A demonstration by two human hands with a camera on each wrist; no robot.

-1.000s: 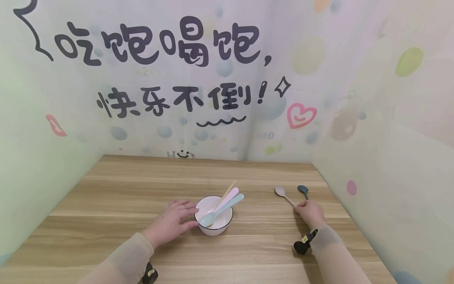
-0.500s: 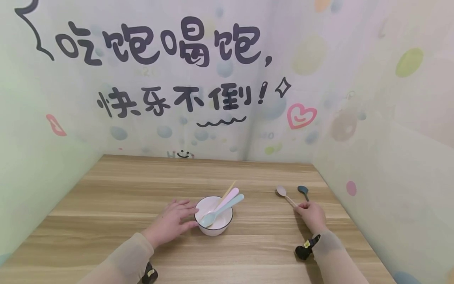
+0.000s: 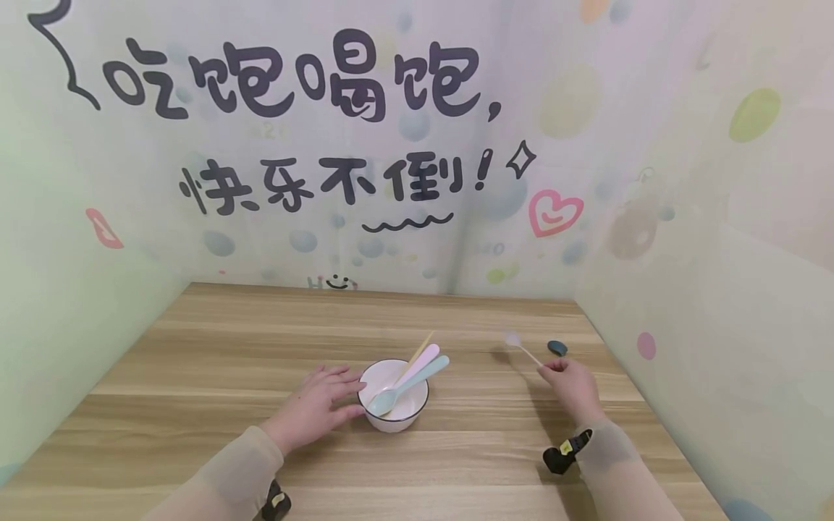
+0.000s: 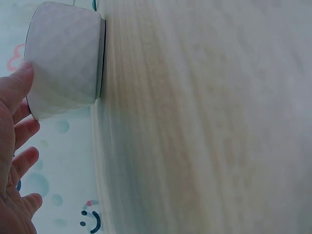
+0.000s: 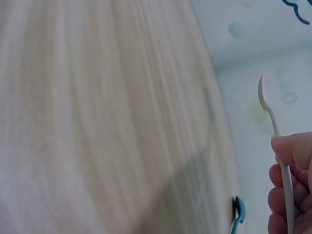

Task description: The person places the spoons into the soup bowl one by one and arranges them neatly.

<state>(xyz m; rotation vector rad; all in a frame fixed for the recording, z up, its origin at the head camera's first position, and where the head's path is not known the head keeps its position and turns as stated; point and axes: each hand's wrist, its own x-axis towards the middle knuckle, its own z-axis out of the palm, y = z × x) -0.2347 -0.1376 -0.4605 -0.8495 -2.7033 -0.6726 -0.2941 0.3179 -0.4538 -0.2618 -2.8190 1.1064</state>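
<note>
My right hand pinches the handle of a pale pinkish-beige spoon, its bowl pointing away and raised over the table. In the right wrist view, the spoon's handle runs down between thumb and fingers. A dark teal spoon lies just beyond this hand, its handle mostly hidden. My left hand rests with fingers spread at the left side of a white dark-rimmed bowl. In the left wrist view its thumb touches the bowl's wall.
Inside the bowl lean a light blue spoon, a pink-handled utensil and a thin yellowish stick-like handle. The wooden table is bordered by a printed back wall and a right wall.
The pale spoon, lying on the table earlier, is now lifted in my right hand, with a shadow below it. My left hand and the bowl stay put.
</note>
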